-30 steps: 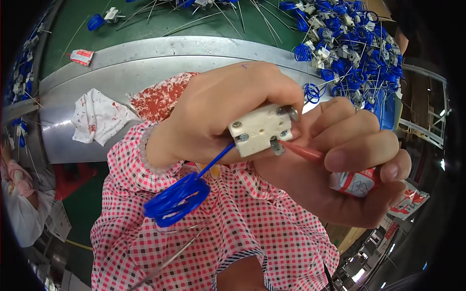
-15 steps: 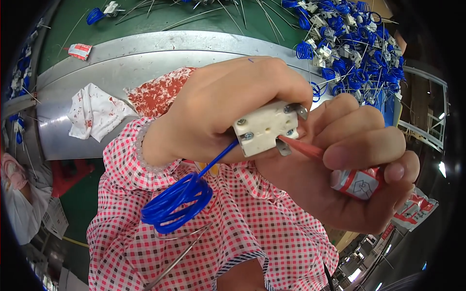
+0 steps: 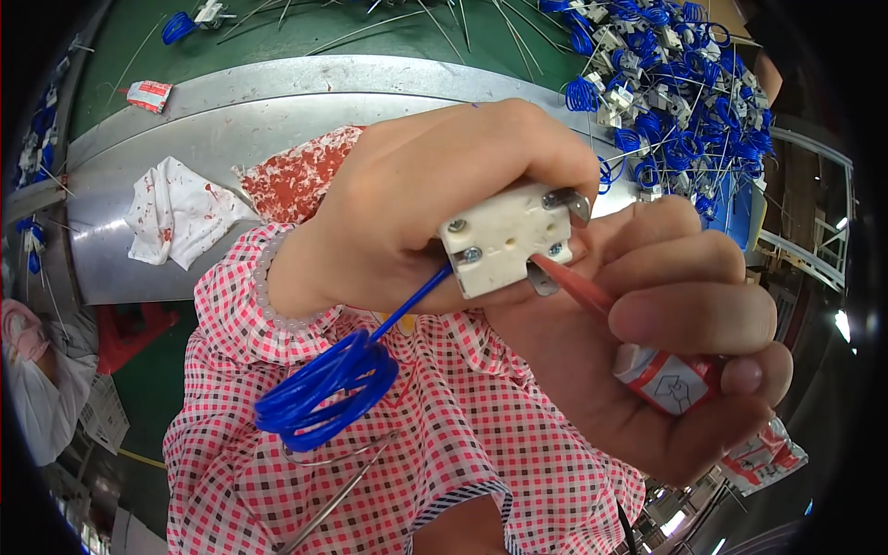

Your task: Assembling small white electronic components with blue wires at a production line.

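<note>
In the middle, my left hand [image 3: 435,176] is closed around a small white thermostat body [image 3: 509,242] with screws and metal tabs. From its left side a blue capillary wire coil [image 3: 328,393] hangs over my checked clothing, with a bare metal probe [image 3: 342,495] below it. My right hand [image 3: 689,319] wraps round a red-and-white squeeze tube [image 3: 668,377], fingers curled. The tube's pointed red nozzle [image 3: 575,287] meets the lower right edge of the thermostat, beside a metal tab. Most of the tube's body is hidden in my palm.
A large heap of blue-coiled thermostats [image 3: 684,102] lies at the far right. On the metal table edge [image 3: 102,231] rest a stained white cloth [image 3: 176,213] and a red-stained cloth [image 3: 296,176]. A red-and-white packet [image 3: 148,95] sits far left; another [image 3: 763,458] shows behind my right hand.
My right hand has tilted and shifted slightly down and left with the tube. The nozzle stays at the thermostat's edge. The hanging blue coil has swung a little left.
</note>
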A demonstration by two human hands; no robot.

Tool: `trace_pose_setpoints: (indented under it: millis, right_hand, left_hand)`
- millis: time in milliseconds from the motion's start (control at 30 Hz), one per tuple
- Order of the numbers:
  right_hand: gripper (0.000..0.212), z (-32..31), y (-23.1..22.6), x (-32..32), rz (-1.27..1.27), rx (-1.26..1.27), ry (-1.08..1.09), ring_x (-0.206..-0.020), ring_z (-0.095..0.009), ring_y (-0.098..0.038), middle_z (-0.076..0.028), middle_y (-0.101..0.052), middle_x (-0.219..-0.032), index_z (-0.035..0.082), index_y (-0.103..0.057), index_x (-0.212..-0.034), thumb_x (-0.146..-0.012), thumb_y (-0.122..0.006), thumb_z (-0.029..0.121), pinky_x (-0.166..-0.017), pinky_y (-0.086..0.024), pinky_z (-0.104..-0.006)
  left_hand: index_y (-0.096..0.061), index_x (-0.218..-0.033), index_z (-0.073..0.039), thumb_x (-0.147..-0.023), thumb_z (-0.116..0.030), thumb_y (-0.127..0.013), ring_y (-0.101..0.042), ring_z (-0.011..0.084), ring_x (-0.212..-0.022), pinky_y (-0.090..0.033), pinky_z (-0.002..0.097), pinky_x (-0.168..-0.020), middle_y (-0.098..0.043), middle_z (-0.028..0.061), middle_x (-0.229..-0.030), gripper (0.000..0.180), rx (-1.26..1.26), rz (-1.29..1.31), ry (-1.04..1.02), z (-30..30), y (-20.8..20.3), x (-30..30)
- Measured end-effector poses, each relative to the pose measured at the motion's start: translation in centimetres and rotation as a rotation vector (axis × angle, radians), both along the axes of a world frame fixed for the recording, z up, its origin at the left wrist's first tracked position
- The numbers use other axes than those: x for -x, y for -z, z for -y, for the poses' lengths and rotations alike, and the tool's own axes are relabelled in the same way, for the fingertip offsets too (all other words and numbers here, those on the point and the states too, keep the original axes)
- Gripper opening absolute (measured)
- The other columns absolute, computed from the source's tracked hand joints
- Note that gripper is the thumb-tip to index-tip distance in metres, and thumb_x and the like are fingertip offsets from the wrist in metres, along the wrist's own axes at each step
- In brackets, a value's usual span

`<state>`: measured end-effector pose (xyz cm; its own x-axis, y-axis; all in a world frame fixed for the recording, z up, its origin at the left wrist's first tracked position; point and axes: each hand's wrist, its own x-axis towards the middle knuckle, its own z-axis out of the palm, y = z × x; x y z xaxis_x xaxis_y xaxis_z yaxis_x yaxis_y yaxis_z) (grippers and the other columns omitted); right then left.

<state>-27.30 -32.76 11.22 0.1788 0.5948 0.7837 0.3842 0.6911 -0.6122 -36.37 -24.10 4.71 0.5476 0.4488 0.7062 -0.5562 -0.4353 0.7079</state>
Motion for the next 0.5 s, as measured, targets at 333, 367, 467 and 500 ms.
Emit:
trace_pose_setpoints:
  millis: [333, 367, 467, 500]
  right_hand:
    - [0.030, -0.7, 0.1, -0.3, -0.125, -0.022, -0.112, -0.042, -0.014, -0.033, -0.010, -0.047, -0.062, 0.002, -0.046, -0.086, -0.088, -0.030, 0.028, -0.042, -0.031, -0.0269]
    - [0.030, -0.7, 0.1, -0.7, -0.125, -0.025, -0.112, -0.042, -0.014, -0.033, -0.010, -0.047, -0.062, 0.002, -0.046, -0.086, -0.088, -0.030, 0.028, -0.042, -0.031, -0.0269]
    - [0.030, -0.9, 0.3, -1.0, -0.134, 0.022, -0.213, -0.041, -0.014, -0.033, -0.009, -0.047, -0.061, 0.003, -0.046, -0.087, -0.088, -0.031, 0.028, -0.042, -0.030, -0.0265]
    - [0.029, -1.1, 0.1, -0.8, -0.171, 0.043, -0.231, -0.041, -0.014, -0.032, -0.009, -0.047, -0.060, 0.003, -0.046, -0.087, -0.088, -0.032, 0.028, -0.042, -0.030, -0.0267]
  left_hand:
    - [-0.047, -0.089, 0.001, -0.073, -0.018, -0.068, -0.046, 0.0110, -0.060, -0.036, 0.0235, -0.053, -0.053, 0.0068, -0.072, 0.032, 0.164, -0.040, 0.109, 0.3, -0.6, 0.5]
    - [-0.047, -0.089, 0.001, -0.073, -0.018, -0.068, -0.046, 0.0110, -0.060, -0.036, 0.0235, -0.053, -0.053, 0.0068, -0.072, 0.032, 0.162, -0.040, 0.109, 0.3, -0.6, 0.4]
    - [-0.048, -0.088, 0.000, -0.074, -0.023, -0.067, -0.046, 0.0114, -0.060, -0.036, 0.0241, -0.054, -0.053, 0.0062, -0.072, 0.033, 0.152, -0.041, 0.125, 0.1, -0.3, 0.6]
    - [-0.049, -0.085, 0.000, -0.074, -0.025, -0.067, -0.046, 0.0115, -0.060, -0.036, 0.0246, -0.054, -0.053, 0.0062, -0.072, 0.032, 0.142, -0.035, 0.133, 0.0, -0.4, 0.6]
